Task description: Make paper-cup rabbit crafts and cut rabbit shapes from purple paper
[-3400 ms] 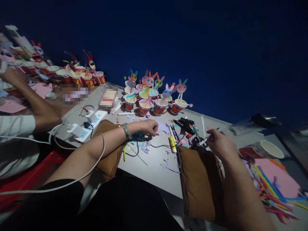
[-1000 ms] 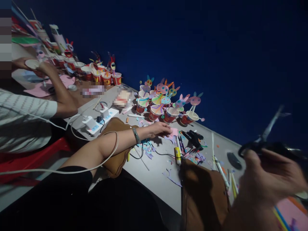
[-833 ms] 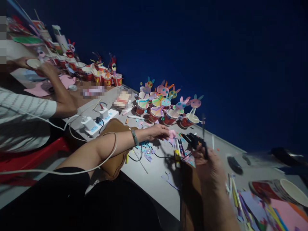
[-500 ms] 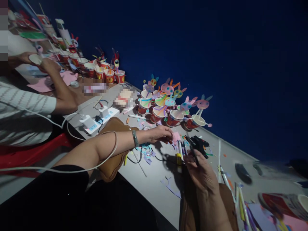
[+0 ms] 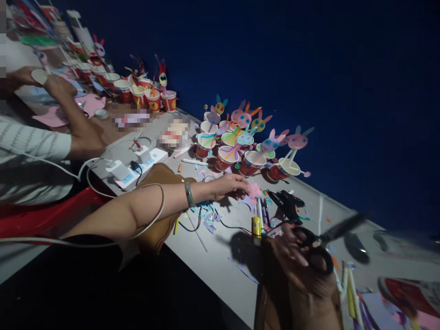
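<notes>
My left hand [image 5: 229,185], with a bracelet at its wrist, reaches over the table with loosely bent fingers. Its fingertips are beside a small crumpled pink piece [image 5: 254,190]; whether they touch cannot be made out. Black-handled scissors [image 5: 319,242] are in my right hand [image 5: 294,263], fingers at the loops and blades pointing up to the right, blurred. Between the hands stand or lie a yellow-banded item [image 5: 256,227] and several pens [image 5: 264,211]. A black glue gun [image 5: 290,205] lies beyond my right hand. Purple and blue paper scraps [image 5: 210,220] lie below my left hand.
Paper cups with rabbit-like figures [image 5: 252,162] line the back edge. A power strip [image 5: 144,167] with chargers sits left, its white cable [image 5: 161,206] crossing my left arm. A co-worker's hands [image 5: 57,85] hold a pale round piece. A computer mouse [image 5: 356,247] lies at right.
My right hand has swung right with the scissors, turning their blades away from the pens. My left hand stays by the pink piece, its fingers slightly more extended. The view has shifted a little.
</notes>
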Action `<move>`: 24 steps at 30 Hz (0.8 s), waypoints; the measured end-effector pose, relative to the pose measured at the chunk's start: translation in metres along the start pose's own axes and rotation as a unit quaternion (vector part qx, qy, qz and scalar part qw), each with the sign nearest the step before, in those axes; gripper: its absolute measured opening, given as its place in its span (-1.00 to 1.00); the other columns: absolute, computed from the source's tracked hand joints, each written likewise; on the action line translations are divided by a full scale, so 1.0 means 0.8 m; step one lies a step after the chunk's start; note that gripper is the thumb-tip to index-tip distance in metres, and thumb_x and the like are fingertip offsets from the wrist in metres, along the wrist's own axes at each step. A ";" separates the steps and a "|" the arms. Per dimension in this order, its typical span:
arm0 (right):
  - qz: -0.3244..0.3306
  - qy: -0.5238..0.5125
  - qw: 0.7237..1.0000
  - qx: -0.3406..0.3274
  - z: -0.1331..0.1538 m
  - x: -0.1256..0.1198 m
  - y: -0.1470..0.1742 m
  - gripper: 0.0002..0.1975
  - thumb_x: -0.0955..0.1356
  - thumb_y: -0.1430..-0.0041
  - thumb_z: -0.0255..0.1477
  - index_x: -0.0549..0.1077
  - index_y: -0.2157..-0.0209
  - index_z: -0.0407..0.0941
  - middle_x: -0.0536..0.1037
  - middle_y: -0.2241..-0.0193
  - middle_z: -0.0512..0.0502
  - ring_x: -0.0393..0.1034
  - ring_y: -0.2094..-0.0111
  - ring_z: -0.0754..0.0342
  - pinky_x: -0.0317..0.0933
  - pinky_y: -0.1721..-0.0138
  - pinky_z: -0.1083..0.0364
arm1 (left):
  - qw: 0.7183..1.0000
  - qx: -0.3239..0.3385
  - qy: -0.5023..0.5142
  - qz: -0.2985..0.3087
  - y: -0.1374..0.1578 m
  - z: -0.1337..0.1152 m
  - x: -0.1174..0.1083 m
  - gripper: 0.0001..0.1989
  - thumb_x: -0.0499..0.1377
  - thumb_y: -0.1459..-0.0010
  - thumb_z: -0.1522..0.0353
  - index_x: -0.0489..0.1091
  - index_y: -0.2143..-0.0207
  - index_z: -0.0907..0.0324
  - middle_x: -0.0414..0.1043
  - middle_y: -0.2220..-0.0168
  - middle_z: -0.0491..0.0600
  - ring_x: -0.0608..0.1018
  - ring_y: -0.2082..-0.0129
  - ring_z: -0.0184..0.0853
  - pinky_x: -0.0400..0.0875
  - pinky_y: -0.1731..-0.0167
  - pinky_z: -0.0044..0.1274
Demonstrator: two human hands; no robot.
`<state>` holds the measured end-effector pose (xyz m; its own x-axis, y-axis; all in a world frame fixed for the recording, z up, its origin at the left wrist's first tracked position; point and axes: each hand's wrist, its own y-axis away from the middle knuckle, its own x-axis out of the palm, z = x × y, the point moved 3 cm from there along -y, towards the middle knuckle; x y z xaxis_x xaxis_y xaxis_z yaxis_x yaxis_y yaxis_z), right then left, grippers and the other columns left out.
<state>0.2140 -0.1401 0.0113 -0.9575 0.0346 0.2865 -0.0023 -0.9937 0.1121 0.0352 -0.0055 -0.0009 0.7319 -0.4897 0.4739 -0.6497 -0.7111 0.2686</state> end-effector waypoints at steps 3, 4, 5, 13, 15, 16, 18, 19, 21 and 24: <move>0.068 0.042 0.996 0.041 -0.002 0.012 0.006 -0.61 0.56 0.29 -0.14 0.38 0.55 -0.03 0.31 0.61 0.00 0.14 0.62 0.14 0.04 0.62 0.10 | 1.000 -0.006 0.000 0.001 0.001 -0.001 0.001 -0.94 0.21 -0.03 0.53 0.36 0.47 0.29 0.42 0.58 -0.11 0.43 0.63 -0.55 0.24 0.61 -0.67; 0.070 0.050 0.995 0.048 -0.003 0.014 0.006 -0.59 0.57 0.31 -0.13 0.38 0.55 -0.04 0.31 0.61 0.00 0.15 0.63 0.14 0.01 0.63 0.11 | 1.000 -0.009 -0.001 0.001 0.001 -0.001 0.001 -0.94 0.21 -0.03 0.53 0.36 0.47 0.29 0.42 0.57 -0.11 0.43 0.63 -0.55 0.24 0.61 -0.67; 0.058 0.050 0.996 0.045 -0.002 0.016 0.006 -0.58 0.56 0.31 -0.09 0.39 0.53 -0.04 0.31 0.60 0.00 0.13 0.64 0.16 -0.01 0.65 0.11 | 1.000 -0.010 -0.002 0.001 0.001 -0.001 0.000 -0.94 0.21 -0.04 0.53 0.36 0.46 0.29 0.42 0.57 -0.12 0.43 0.63 -0.55 0.25 0.60 -0.67; -0.031 0.068 0.997 -0.029 -0.001 0.010 -0.015 -0.67 0.48 0.08 -0.06 0.46 0.48 -0.02 0.50 0.32 -0.11 0.34 0.45 0.04 0.27 0.47 0.02 | 1.000 0.009 -0.003 0.009 -0.002 0.003 -0.002 -0.92 0.19 -0.07 0.47 0.36 0.47 0.28 0.40 0.59 -0.12 0.43 0.63 -0.55 0.29 0.58 -0.65; -0.032 0.080 0.996 -0.032 -0.006 0.012 -0.016 -0.70 0.48 0.06 -0.09 0.49 0.42 -0.01 0.52 0.28 -0.11 0.37 0.41 0.03 0.30 0.44 0.01 | 1.000 0.009 -0.002 0.013 -0.001 0.003 -0.002 -0.91 0.19 -0.06 0.48 0.34 0.49 0.28 0.39 0.61 -0.12 0.43 0.63 -0.54 0.27 0.59 -0.66; -0.033 0.081 0.996 -0.033 -0.008 0.013 -0.015 -0.70 0.48 0.05 -0.10 0.51 0.39 0.00 0.53 0.26 -0.12 0.39 0.38 0.02 0.32 0.42 0.01 | 1.000 0.007 0.000 0.018 -0.001 0.003 -0.001 -0.90 0.20 -0.05 0.48 0.33 0.49 0.27 0.39 0.61 -0.11 0.44 0.63 -0.54 0.26 0.60 -0.66; -0.037 0.082 0.995 -0.036 -0.011 0.015 -0.014 -0.71 0.50 0.07 -0.12 0.52 0.38 0.00 0.53 0.26 -0.11 0.40 0.35 0.02 0.33 0.39 0.02 | 1.000 0.001 0.007 0.028 0.000 0.003 -0.001 -0.89 0.22 -0.02 0.49 0.31 0.49 0.27 0.41 0.59 -0.10 0.45 0.64 -0.53 0.22 0.63 -0.67; -0.040 0.084 0.995 -0.037 -0.013 0.015 -0.014 -0.71 0.52 0.09 -0.14 0.52 0.38 -0.01 0.52 0.28 -0.10 0.40 0.36 0.03 0.33 0.38 0.03 | 0.999 -0.001 0.010 0.032 0.000 0.004 0.000 -0.89 0.22 0.00 0.50 0.30 0.48 0.26 0.42 0.58 -0.09 0.45 0.64 -0.53 0.21 0.64 -0.67; -0.046 0.092 0.994 -0.038 -0.015 0.014 -0.014 -0.71 0.55 0.14 -0.19 0.50 0.43 -0.03 0.51 0.34 -0.06 0.38 0.39 0.07 0.31 0.37 0.06 | 0.999 -0.003 0.012 0.038 0.000 0.005 0.000 -0.90 0.21 0.01 0.51 0.30 0.46 0.26 0.44 0.58 -0.09 0.44 0.65 -0.54 0.18 0.67 -0.68; -0.043 0.126 0.990 -0.042 -0.019 0.009 -0.014 -0.64 0.58 0.22 -0.19 0.45 0.47 -0.06 0.48 0.39 -0.03 0.36 0.40 0.09 0.28 0.38 0.10 | 0.999 0.006 0.008 0.048 -0.001 0.006 0.000 -0.90 0.20 0.01 0.52 0.31 0.44 0.25 0.44 0.59 -0.09 0.43 0.67 -0.54 0.16 0.69 -0.69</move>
<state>0.2028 -0.1302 -0.0026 -0.9943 0.1019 0.0313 -0.1005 -0.9940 0.0433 0.0362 -0.0076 -0.0053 0.6636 -0.5471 0.5103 -0.7137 -0.6674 0.2126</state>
